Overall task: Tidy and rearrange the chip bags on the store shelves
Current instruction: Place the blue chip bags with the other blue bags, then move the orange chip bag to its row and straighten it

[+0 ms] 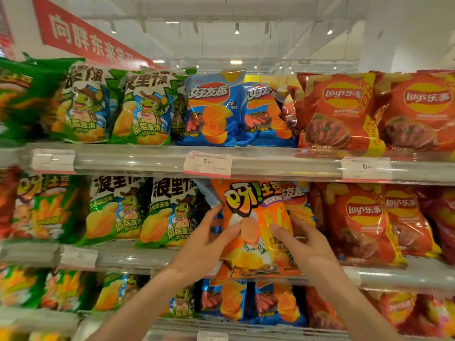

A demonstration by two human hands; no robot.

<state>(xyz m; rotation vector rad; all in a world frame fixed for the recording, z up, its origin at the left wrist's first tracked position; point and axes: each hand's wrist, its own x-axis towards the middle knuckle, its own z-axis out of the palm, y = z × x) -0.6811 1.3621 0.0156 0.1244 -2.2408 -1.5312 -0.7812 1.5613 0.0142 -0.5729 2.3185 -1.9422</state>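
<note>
An orange chip bag (256,207) stands upright at the front of the middle shelf (138,257), in front of blue bags. My left hand (209,242) grips its left edge, thumb on the front. My right hand (302,239) holds its right edge, thumb pressed on the face. Green turtle-print bags (170,212) stand just left of it. Red Lay's bags (362,222) stand to its right.
The top shelf (270,166) carries green bags (145,109), blue bags (211,109) and red Lay's bags (337,112), with price tags (207,164) on its rail. The bottom shelf holds more green, blue (224,299) and red bags. A red banner (81,38) hangs above.
</note>
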